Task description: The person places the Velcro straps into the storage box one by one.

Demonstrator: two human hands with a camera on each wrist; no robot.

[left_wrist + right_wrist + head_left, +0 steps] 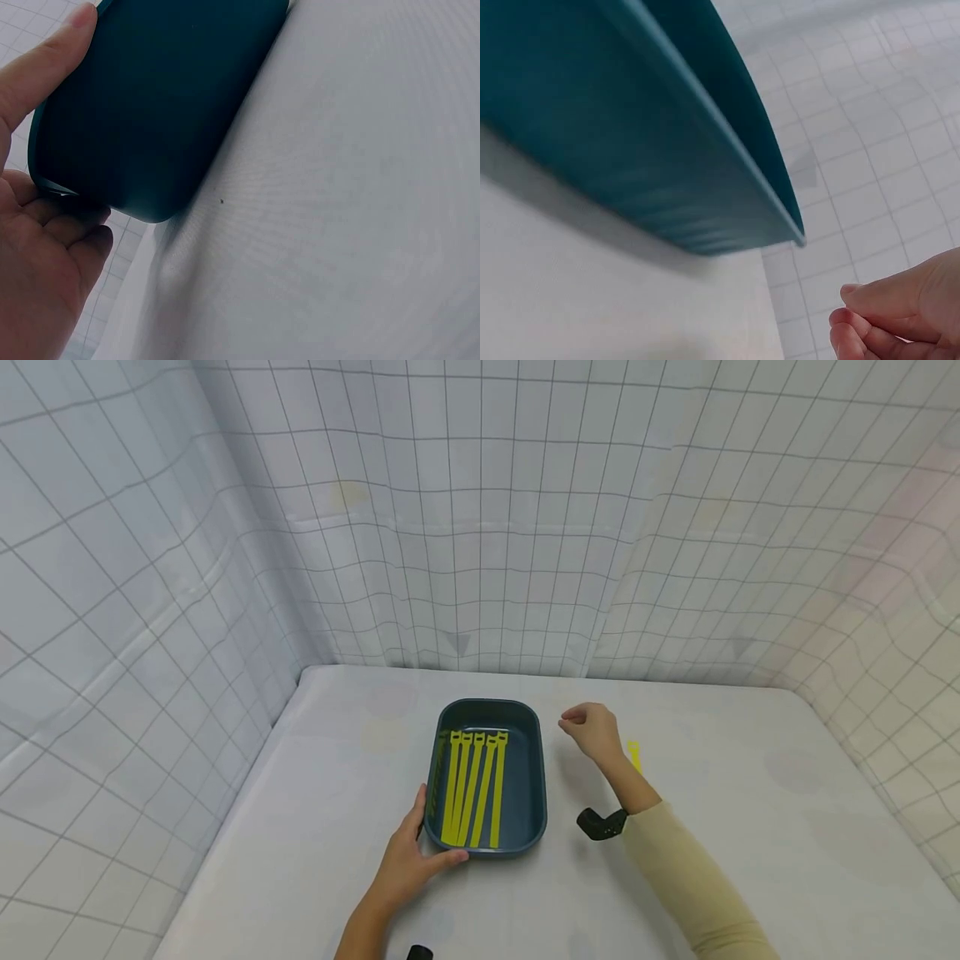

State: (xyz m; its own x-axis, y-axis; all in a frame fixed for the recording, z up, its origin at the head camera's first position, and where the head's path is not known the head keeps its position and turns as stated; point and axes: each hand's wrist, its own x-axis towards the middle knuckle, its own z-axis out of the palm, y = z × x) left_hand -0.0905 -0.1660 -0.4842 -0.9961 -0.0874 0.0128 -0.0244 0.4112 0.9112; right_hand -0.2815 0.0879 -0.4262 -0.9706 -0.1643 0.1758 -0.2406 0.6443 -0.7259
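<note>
A dark teal rectangular bin (527, 793) stands on the white table, with several yellow cable straps (480, 789) laid side by side lengthwise in its left part. My left hand (405, 864) grips the bin's near left corner, thumb along the near rim and fingers against the left side. The left wrist view shows the thumb and curled fingers on the bin wall (165, 97). To the right of the bin, my right hand (596, 732) hovers apart from it. Its fingers are loosely bent, thumb close to the index finger, and nothing shows between them in the right wrist view.
Another yellow strap (634, 753) lies on the table (337, 777) to the right, partly hidden by the right forearm. White grid-patterned sheets (480, 527) enclose the back and both sides. Black wrist devices (600, 824) sit on both arms.
</note>
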